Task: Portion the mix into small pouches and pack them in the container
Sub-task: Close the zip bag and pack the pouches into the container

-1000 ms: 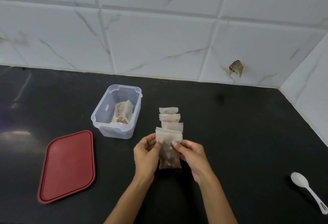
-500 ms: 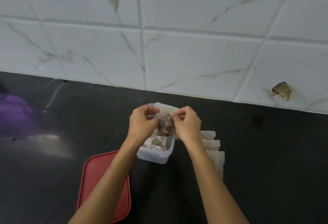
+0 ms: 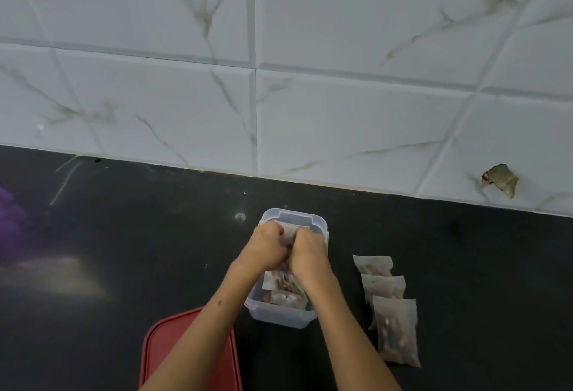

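Head view: clear rectangular plastic container on the black countertop is the landmark. Both hands are inside its far half, left hand and right hand side by side, fingers curled, pinching a small translucent filled pouch between them, probably to seat it upright behind the packed pouches showing in the near half. Three filled pouches wait in an overlapping row just right of the container. The red lid lies off at its near left, so packing is likely unfinished.
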Demonstrator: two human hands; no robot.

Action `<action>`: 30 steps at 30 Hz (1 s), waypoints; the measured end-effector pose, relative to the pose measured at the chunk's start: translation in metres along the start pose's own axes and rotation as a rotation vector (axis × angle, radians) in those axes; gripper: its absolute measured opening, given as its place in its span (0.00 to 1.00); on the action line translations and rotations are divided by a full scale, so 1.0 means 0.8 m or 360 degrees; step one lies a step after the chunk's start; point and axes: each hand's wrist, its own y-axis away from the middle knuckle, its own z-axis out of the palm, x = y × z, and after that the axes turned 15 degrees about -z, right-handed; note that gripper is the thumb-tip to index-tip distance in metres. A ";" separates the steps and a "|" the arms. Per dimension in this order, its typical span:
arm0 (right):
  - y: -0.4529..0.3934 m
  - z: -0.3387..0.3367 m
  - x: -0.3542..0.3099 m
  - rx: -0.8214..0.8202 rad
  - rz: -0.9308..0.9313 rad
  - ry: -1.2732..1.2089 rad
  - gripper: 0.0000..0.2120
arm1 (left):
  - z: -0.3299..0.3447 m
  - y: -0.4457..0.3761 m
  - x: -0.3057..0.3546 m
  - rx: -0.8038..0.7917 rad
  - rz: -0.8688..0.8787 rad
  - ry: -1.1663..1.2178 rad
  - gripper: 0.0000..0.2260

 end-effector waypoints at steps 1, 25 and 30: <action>0.001 0.001 0.002 0.0060 -0.0014 0.0050 0.10 | 0.001 0.000 0.000 0.0035 0.0018 -0.0065 0.06; 0.051 -0.054 -0.002 0.0303 -0.0221 0.0107 0.15 | 0.012 0.046 0.002 0.0374 0.0440 0.0005 0.13; 0.108 -0.107 0.091 0.0611 0.0063 -0.0313 0.14 | 0.075 0.107 0.031 0.0216 0.0455 0.0804 0.11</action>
